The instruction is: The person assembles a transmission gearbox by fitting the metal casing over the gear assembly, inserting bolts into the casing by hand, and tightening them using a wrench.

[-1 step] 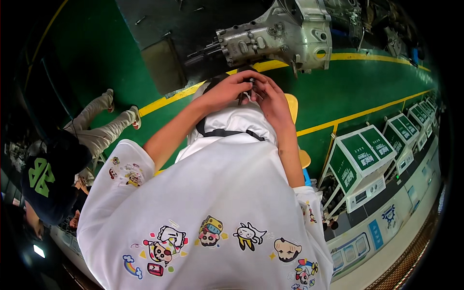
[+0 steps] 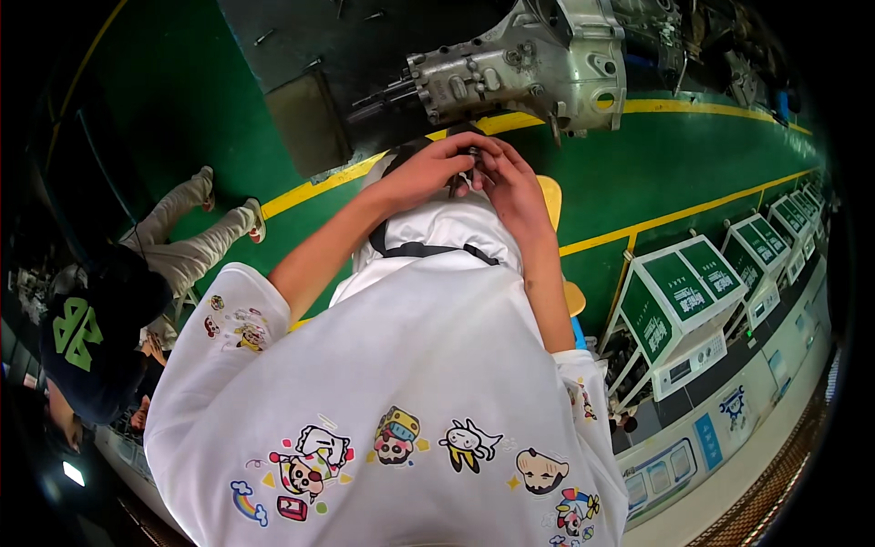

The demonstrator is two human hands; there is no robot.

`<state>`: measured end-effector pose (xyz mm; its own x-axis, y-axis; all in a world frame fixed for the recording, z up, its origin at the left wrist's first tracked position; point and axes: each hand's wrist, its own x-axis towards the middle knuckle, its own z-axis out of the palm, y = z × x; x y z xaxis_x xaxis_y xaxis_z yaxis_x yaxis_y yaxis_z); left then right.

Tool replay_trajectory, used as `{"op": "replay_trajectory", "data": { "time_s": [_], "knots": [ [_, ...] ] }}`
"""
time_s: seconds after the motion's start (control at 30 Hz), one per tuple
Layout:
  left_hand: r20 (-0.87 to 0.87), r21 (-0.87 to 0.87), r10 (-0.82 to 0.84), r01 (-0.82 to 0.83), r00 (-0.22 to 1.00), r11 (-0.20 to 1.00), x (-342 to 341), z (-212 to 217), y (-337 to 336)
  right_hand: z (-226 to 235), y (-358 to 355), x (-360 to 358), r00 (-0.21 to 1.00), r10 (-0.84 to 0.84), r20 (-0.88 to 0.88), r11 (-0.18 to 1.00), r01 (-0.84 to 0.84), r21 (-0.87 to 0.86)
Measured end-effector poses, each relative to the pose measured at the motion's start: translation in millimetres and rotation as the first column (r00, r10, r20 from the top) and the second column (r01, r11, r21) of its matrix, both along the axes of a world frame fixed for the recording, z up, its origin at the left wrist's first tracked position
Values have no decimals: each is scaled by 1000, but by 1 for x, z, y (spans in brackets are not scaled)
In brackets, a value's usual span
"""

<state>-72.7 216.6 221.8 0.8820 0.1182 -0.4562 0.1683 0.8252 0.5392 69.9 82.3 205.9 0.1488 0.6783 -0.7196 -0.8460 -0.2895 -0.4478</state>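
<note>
My left hand [image 2: 427, 175] and my right hand [image 2: 518, 190] meet over my lap, fingers curled toward each other. Between their fingertips is a small dark metal part [image 2: 473, 162], mostly covered by the fingers, so its exact kind cannot be made out. Both hands are closed around it. Just beyond them lies a large grey metal gearbox housing [image 2: 497, 77], with shafts [image 2: 383, 98] sticking out of its left end. Neither hand touches the housing.
A dark work surface [image 2: 292, 36] with a few loose bolts [image 2: 264, 37] is at the far left. A flat brown pad [image 2: 308, 126] lies near its edge. Another person [image 2: 105, 319] is at the left. Green-and-white equipment boxes [image 2: 684, 292] line the right, beside a yellow stool [image 2: 550, 202].
</note>
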Motion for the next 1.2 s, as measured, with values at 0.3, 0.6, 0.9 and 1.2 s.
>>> {"op": "replay_trajectory", "data": {
  "time_s": [0.3,0.6,0.9,1.2],
  "knots": [
    [53,-339,270,-237,962,910,-3,-4,-8,-10,8,-7,983,28,-182,999,-20,47],
    [88,-301,291,-253,953,919,-12,-7,-14,-45,10,20,903,-139,-406,981,182,68],
    [-246,-387,362,-433,899,814,-23,-45,-18,-39,12,13,995,-43,-88,976,23,-218],
    [-396,-474,366,-529,842,704,-20,-71,-32,-44,30,13,819,224,528,969,-130,-210]
  ]
}}
